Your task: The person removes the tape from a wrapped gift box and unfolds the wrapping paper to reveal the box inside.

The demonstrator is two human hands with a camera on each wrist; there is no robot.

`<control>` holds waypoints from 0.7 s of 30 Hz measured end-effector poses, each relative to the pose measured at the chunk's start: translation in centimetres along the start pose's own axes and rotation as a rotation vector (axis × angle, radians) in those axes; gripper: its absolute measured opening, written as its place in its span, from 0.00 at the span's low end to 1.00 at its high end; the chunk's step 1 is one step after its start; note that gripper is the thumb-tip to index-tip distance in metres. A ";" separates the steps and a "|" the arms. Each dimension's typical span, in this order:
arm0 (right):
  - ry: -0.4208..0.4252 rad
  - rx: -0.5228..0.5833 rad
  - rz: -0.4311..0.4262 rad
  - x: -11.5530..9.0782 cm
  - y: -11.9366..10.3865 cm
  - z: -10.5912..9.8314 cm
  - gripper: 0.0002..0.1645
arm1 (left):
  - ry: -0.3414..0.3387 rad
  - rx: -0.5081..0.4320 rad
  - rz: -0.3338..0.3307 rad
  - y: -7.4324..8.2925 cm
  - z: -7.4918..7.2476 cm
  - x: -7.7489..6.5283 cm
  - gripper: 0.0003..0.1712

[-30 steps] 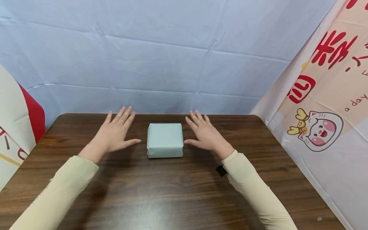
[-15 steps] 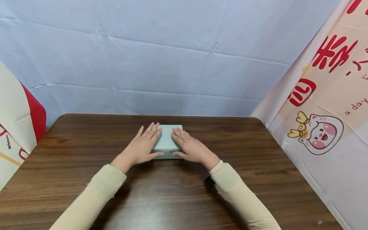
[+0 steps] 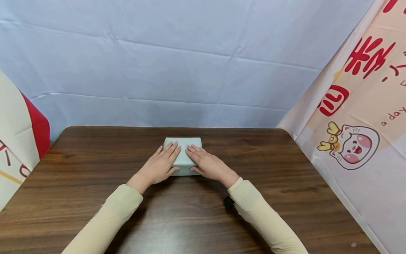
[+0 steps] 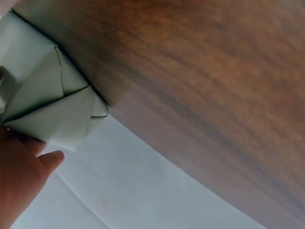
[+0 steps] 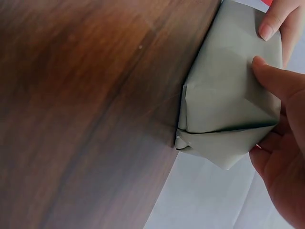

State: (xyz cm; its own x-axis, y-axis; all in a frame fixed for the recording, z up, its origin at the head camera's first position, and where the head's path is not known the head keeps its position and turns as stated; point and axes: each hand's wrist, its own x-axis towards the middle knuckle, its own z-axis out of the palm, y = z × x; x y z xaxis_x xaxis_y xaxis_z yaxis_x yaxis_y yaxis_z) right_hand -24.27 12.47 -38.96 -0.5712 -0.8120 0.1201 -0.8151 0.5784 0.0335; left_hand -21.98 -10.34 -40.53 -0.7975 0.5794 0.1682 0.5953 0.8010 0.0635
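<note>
A small box wrapped in pale green paper point(image 3: 183, 159) sits on the wooden table toward its far edge. Over its left part lies my left hand point(image 3: 156, 168), fingers straight on the top and thumb along the front face. My right hand point(image 3: 211, 165) mirrors this on the right part, fingertips close to those of the left. Folded paper flaps show on the ends of the wrapped box point(image 4: 59, 112) in both wrist views. The right wrist view has my right thumb on the front face point(image 5: 219, 81), with the left thumb beside it.
The brown wood-grain table point(image 3: 190, 218) ends at a pale blue cloth backdrop point(image 3: 177, 70). To the right hangs a printed banner point(image 3: 358, 106) with red characters and a cartoon cat. A black wrist-worn device point(image 3: 228, 202) shows under the right sleeve.
Both hands have come inward from either side of the wrapped box onto its top. Over the last half second they shift only slightly, and the box stays about where it was.
</note>
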 end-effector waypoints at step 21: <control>-0.027 -0.012 -0.043 0.6 0.5 -1.4 0.35 | 0.293 0.201 0.233 0.0 -0.2 -0.4 0.30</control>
State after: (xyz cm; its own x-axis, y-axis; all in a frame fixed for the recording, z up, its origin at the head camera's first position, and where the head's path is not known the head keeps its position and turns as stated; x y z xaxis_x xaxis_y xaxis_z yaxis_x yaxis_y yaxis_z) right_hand -24.86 12.37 -37.51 -0.5379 -0.8381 0.0912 -0.8381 0.5433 0.0500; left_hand -21.65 -10.56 -40.36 -0.5648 0.7043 0.4300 0.7023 0.6839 -0.1978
